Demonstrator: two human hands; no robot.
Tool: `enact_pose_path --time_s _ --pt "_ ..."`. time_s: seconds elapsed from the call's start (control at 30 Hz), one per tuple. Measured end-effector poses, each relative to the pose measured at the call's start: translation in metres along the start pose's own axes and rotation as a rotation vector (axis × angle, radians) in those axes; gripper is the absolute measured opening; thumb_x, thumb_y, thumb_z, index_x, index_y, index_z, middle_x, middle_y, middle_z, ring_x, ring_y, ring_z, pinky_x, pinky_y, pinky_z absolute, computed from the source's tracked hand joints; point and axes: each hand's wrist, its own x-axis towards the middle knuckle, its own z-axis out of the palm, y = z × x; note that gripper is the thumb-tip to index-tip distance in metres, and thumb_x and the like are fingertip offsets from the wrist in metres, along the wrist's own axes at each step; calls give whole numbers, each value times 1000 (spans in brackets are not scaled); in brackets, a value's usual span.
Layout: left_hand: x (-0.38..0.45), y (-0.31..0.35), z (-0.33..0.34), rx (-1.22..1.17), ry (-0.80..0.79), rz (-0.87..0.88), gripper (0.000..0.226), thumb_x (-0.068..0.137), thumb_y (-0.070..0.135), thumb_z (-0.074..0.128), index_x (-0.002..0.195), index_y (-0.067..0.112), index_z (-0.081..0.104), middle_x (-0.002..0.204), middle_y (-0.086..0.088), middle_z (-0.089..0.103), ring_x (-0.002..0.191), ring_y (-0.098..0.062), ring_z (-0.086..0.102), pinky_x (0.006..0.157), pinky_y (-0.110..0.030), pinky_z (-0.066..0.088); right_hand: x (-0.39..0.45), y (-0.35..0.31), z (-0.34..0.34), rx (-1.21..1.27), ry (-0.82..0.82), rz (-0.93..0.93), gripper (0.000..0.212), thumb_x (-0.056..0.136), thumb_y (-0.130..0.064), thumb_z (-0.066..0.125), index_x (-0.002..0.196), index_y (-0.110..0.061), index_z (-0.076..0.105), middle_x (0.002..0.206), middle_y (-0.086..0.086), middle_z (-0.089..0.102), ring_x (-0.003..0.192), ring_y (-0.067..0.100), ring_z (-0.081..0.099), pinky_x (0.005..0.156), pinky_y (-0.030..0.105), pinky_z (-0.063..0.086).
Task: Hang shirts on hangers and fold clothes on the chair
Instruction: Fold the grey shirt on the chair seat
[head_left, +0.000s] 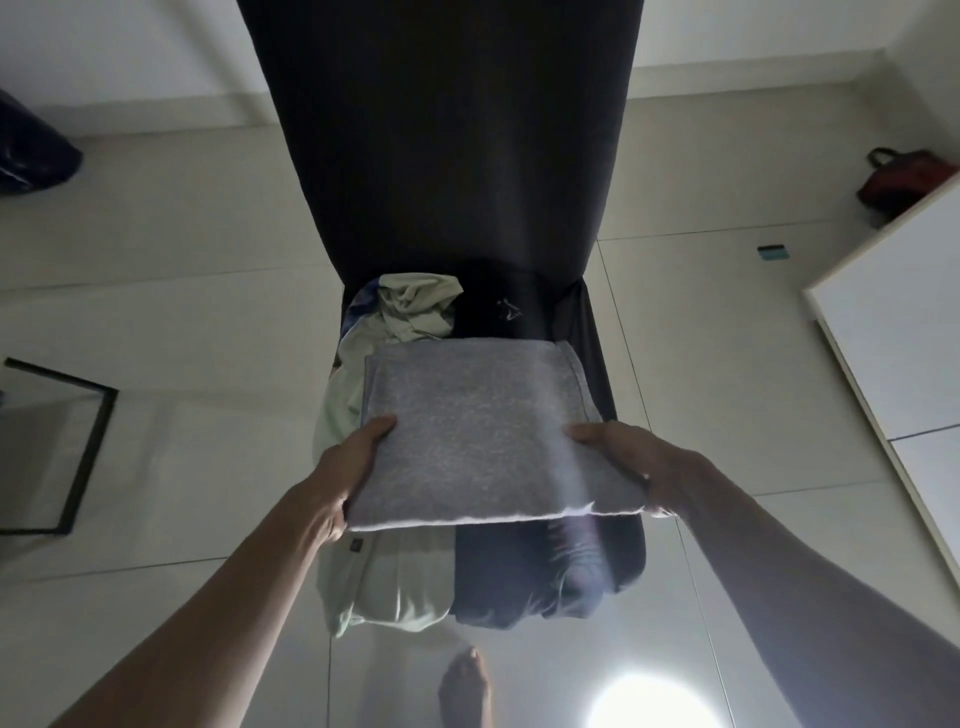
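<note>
The left hand (347, 475) and right hand (631, 467) grip opposite sides of a folded grey garment (470, 431), thumbs on top, fingers hidden beneath. Under it on the dark chair (441, 130) lie a pale green garment (384, 577) and a dark blue garment (524, 571), partly covered. Beyond the hands, crumpled clothes against the chair back are hard to make out.

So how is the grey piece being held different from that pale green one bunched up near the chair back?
The grey garment is folded into a flat, neat rectangle; the pale green garment is crumpled and unfolded. The grey one is gripped at its near corners by the left hand and right hand, while no hand touches the green one. The grey one lies on top of the pile, toward the seat's front; the green one sits at the back. Both are on the dark chair.
</note>
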Motion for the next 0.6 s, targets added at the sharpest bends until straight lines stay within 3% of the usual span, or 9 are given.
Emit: enact_pose_path --time_s 0.1,0.2,0.33,0.43,0.53,0.6 --pt "3 14 -2 -1 -147 -17 57 83 55 67 117 10 63 99 -18 75 81 -33 74 67 -40 61 7 -5 -3 174 -113 -11 79 72 -40 84 134 -3 53 107 20 68 86 35 69 71 42 58" --pt "7 25 -4 5 -174 -36 56 82 49 72 120 9 64 98 -18 75 79 -33 74 66 -40 60 10 -8 4 266 -129 -46 67 83 -43 76 132 -2 56 111 20 69 88 35 70 79 46 60" --pt "0 34 -9 53 -162 -26 59 79 43 75 122 5 62 97 -20 74 76 -33 73 64 -39 60 -1 -13 18 270 -107 -79 55 88 -33 73 129 2 57 98 18 71 77 32 70 64 38 61" --pt "-21 46 -14 114 -123 31 60 78 41 76 120 0 62 100 -22 74 77 -34 73 61 -37 60 -31 -21 24 246 -79 -128 44 91 -25 71 122 3 59 104 21 72 89 36 70 82 45 59" --pt "-54 56 -11 165 -140 79 51 86 38 71 116 -2 64 99 -22 74 77 -33 72 63 -38 61 -72 -27 19 196 -40 -194 29 93 -19 69 108 4 62 84 15 74 70 29 73 60 37 61" --pt "-86 61 -3 179 -173 111 48 86 36 71 114 -2 65 98 -22 74 77 -34 72 63 -39 62 -106 -22 9 207 -13 -227 23 91 -16 70 100 4 62 75 13 75 64 27 73 54 36 60"
